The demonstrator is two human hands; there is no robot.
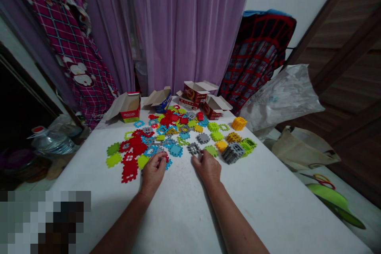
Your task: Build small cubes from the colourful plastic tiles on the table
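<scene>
Across the white desk (238,206), loose plastic waffle-grid tiles (166,135) lie spread in a heap, with assembled tile cubes (232,153) grouped apart to the right and opened cardboard boxes (126,107) behind. Left hand (153,172) curls, apparently pinching a small tile (163,159) at the heap's edge, though the view is poor; right hand (206,166) rests half-closed, fingertips (199,155) against a grey tile (193,149).

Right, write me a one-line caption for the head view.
Left hand and right hand rest among colourful interlocking plastic tiles on a white table, opened cardboard boxes behind.
</scene>
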